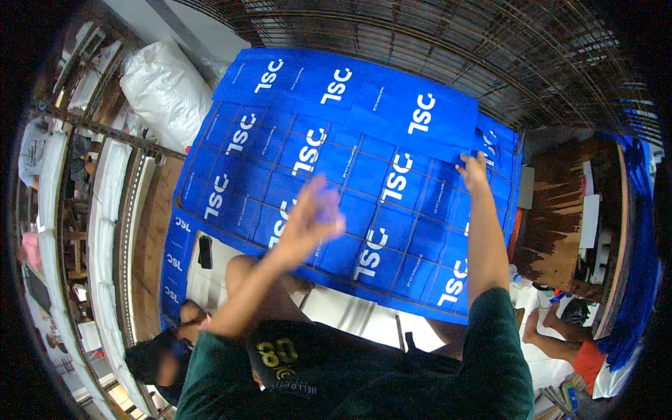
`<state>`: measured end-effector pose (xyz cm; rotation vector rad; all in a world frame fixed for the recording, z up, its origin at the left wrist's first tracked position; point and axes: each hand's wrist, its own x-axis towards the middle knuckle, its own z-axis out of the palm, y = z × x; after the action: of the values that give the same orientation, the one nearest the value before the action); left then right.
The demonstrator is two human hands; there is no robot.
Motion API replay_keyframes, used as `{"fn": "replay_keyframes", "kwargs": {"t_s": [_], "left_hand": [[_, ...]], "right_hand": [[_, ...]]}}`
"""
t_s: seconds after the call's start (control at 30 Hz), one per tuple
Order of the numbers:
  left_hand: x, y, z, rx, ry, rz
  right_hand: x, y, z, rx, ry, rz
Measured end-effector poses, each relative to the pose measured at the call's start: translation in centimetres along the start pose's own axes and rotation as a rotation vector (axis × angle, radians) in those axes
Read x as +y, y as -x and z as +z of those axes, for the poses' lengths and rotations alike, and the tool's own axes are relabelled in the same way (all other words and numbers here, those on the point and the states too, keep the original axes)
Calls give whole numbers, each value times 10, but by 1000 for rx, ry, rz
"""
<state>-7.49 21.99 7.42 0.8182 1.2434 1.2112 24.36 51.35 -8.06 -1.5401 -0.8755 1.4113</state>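
A wide layer of blue fabric sheets (364, 185) with white printing lies in front of me, with thin wire grid lines across much of it. One blue sheet (392, 112) lies smooth over the far part, overlapping those nearer. My right hand (474, 170) reaches to that sheet's near right corner, fingers apart and resting at its edge. Above the near middle of the fabric hovers my left hand (315, 215), apart from the sheets as far as I can see. Motion smears its fingers, so their shape is unclear.
Dark wire mesh (434, 35) stands along the far side. A white plastic sack (166, 91) bulges at the far left, beside long white rolls (108, 203). Another person (157, 357) is low at the left; someone's bare legs (553, 332) show at the right, near a worn wooden board (560, 231).
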Motion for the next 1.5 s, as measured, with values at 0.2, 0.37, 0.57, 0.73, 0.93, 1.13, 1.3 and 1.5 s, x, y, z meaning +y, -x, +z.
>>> {"fn": "replay_keyframes", "kwargs": {"t_s": [0.2,0.37,0.57,0.73,0.93,1.13,1.3,1.5], "left_hand": [[-66,96,13,-380,-462,-475],[-66,71,12,-319,-485,-300],[-70,65,6,-316,-536,-331],[-69,66,8,-333,-574,-318],[-72,64,10,-341,-604,-304],[-75,63,10,-345,-600,-310],[-73,61,12,-346,-633,-316],[-77,65,9,-332,-737,-198]], "right_hand": [[6,-16,18,64,77,26],[1,-13,24,76,148,-3],[5,-16,20,154,229,-25],[1,-10,27,102,229,-14],[6,-1,32,243,192,-58],[11,1,34,369,206,-26],[19,25,25,566,635,-291],[39,119,8,323,388,-634]]}}
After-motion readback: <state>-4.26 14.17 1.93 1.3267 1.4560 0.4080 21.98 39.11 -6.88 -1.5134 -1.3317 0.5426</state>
